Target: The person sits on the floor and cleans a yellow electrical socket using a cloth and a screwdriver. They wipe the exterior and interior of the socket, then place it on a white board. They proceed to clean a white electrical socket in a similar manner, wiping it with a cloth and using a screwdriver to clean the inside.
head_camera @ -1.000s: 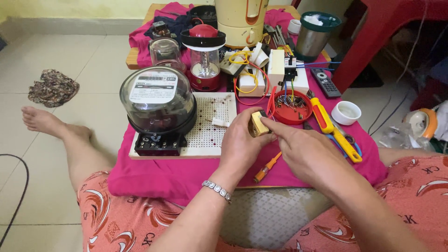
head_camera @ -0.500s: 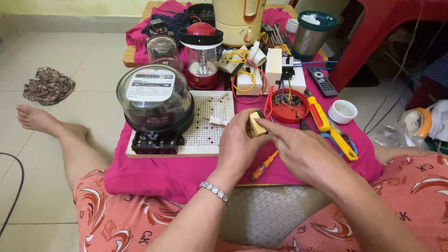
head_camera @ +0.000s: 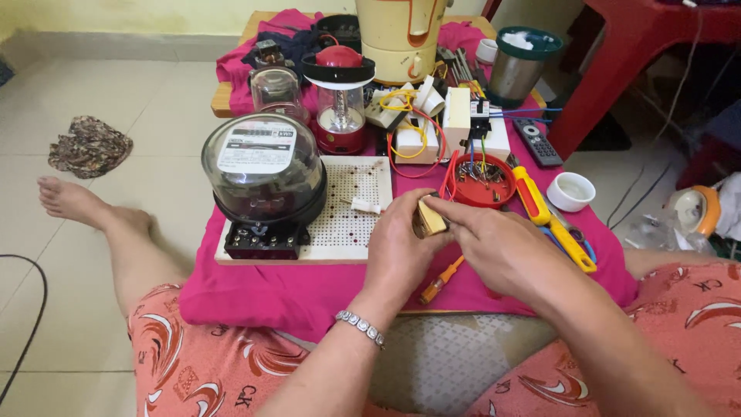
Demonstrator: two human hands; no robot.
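Head view, read from left to right. At far left a crumpled patterned rag (head_camera: 89, 144) lies on the tiled floor, well apart from the work. On the low table (head_camera: 225, 96), draped in a pink cloth (head_camera: 270, 297), stands a domed glass electricity meter (head_camera: 264, 174) mounted on a white perforated board (head_camera: 349, 207); behind it, a red lantern (head_camera: 338, 99). At centre the left hand (head_camera: 401, 247) is curled closed around a small tan block (head_camera: 431, 219), held just above the cloth at the board's right edge. The right hand (head_camera: 502, 247) meets it from the other side, fingertips pinched on the block's upper edge. The block appears rigid, light and small enough to slip, so it is probably best gripped across its flat faces, as here; its exact make cannot be told. Below the hands lies an orange screwdriver (head_camera: 441, 280). Further right: a red dish (head_camera: 482, 184) of small parts, a yellow-handled tool (head_camera: 552, 228), a white cup (head_camera: 575, 191).
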